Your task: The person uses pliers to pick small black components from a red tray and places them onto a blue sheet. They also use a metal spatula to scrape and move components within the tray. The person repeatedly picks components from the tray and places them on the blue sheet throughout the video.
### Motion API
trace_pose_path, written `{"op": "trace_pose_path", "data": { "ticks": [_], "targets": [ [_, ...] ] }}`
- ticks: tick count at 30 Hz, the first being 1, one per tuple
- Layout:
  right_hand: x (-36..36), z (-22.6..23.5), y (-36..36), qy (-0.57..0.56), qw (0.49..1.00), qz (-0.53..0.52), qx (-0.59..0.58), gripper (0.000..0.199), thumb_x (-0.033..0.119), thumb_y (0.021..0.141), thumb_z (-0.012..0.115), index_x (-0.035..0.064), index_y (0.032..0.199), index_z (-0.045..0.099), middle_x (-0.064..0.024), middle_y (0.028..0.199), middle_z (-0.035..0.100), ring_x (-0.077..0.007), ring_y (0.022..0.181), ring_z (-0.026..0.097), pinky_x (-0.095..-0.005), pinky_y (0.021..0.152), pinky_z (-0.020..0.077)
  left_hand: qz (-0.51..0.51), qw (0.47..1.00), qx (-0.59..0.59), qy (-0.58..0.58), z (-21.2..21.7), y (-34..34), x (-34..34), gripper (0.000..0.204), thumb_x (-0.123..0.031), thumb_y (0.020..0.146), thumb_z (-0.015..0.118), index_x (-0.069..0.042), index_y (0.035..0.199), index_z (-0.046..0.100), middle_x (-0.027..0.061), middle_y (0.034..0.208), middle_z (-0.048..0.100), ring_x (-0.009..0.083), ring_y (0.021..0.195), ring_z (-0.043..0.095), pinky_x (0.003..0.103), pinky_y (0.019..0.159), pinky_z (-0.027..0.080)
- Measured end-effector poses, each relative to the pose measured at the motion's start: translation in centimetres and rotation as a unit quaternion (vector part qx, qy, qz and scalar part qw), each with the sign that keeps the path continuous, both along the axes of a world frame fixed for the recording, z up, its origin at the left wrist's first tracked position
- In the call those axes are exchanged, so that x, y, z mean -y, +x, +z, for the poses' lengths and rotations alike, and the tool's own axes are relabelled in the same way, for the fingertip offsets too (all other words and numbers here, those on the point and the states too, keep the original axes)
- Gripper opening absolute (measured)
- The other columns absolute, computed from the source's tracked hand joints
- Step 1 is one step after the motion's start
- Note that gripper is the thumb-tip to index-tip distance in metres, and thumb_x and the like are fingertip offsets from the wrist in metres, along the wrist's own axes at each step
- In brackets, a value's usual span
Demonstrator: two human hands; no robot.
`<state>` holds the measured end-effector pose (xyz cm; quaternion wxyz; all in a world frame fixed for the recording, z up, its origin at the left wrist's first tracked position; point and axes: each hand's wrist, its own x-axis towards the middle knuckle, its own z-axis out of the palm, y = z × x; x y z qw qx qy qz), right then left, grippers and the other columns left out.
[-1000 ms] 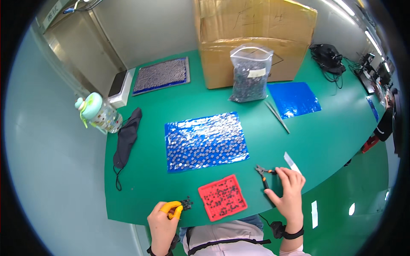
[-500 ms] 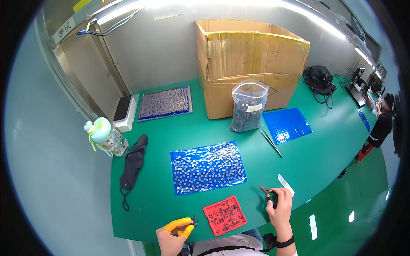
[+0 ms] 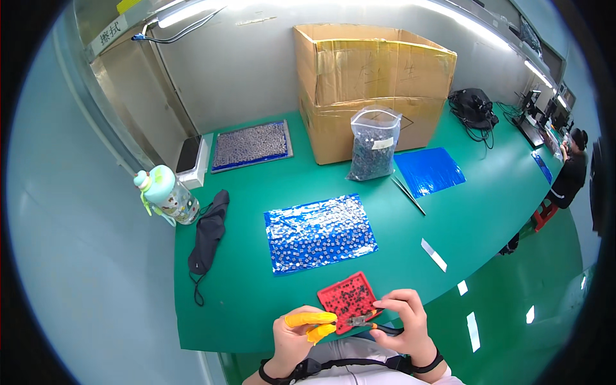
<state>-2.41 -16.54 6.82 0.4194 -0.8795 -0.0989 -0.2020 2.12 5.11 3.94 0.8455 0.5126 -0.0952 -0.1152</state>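
Note:
My left hand (image 3: 294,333), with yellow finger covers on thumb and forefinger, pinches something small and dark whose shape is mostly hidden. In my right hand (image 3: 408,327) is a pair of cutting pliers (image 3: 357,320) with black and orange handles. Its jaws point left, close to the left fingertips, over the lower part of a red tray (image 3: 339,283). Many tiny black parts lie scattered in that tray. Beyond it a blue film sheet (image 3: 280,264) carries rows of small grey square pieces.
A zip bag of dark parts (image 3: 373,154) leans by a large cardboard box (image 3: 378,70). Tweezers (image 3: 409,196) lie beside a blue sheet (image 3: 431,172). Left are a bottle (image 3: 170,196), a dark mask (image 3: 210,234) and a filled tray (image 3: 251,146). A person (image 3: 571,170) sits far right.
My right hand has brought the pliers left from beside the white strip to the left fingertips. My left hand has moved right, to the tray's edge. The view has shifted slightly.

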Motion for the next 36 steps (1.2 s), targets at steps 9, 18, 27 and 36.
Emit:
{"op": "trace_pose_path", "data": {
  "ticks": [9,18,27,36],
  "targets": [
    [1.1,-1.4,1.3,0.016,0.998,0.050,0.033,0.052,0.019,0.067,0.080,0.0049,0.113,0.060,-0.0104,0.109,0.063,-0.0282,0.096,0.060,-0.0393,0.085,0.0475,0.006,0.997,-0.049,-0.066,-1.0,-0.2,3.5,0.022,0.009,0.076,0.074,0.005,0.098,0.070,0.0105,0.097,0.069,0.0172,0.087,0.067,0.028,0.081,0.056],
    [1.6,-2.3,2.8,-0.027,0.997,0.042,0.053,0.056,0.021,0.066,0.080,0.0056,0.115,0.058,-0.0102,0.111,0.061,-0.0280,0.095,0.057,-0.0407,0.084,0.0443,0.058,0.992,-0.077,-0.081,-1.5,0.7,4.2,0.024,0.010,0.073,0.075,0.004,0.096,0.070,0.0098,0.094,0.068,0.0158,0.082,0.066,0.025,0.072,0.055],
    [1.0,-2.5,3.8,-0.038,0.996,0.055,0.058,0.059,0.022,0.065,0.081,0.0052,0.117,0.058,-0.0101,0.109,0.061,-0.0288,0.094,0.057,-0.0402,0.082,0.0443,0.075,0.986,-0.087,-0.124,-1.7,1.2,3.8,0.024,0.014,0.071,0.074,0.004,0.092,0.070,0.0107,0.090,0.067,0.0169,0.078,0.065,0.026,0.070,0.055],
    [1.0,-3.8,3.6,-0.018,0.996,0.044,0.073,0.058,0.021,0.063,0.081,0.0056,0.114,0.059,-0.0101,0.104,0.062,-0.0282,0.089,0.056,-0.0402,0.075,0.0433,0.099,0.994,-0.047,0.024,0.5,1.4,3.8,0.020,0.010,0.077,0.073,0.004,0.095,0.070,0.0103,0.097,0.067,0.0170,0.086,0.065,0.025,0.075,0.053]
  ]
}}
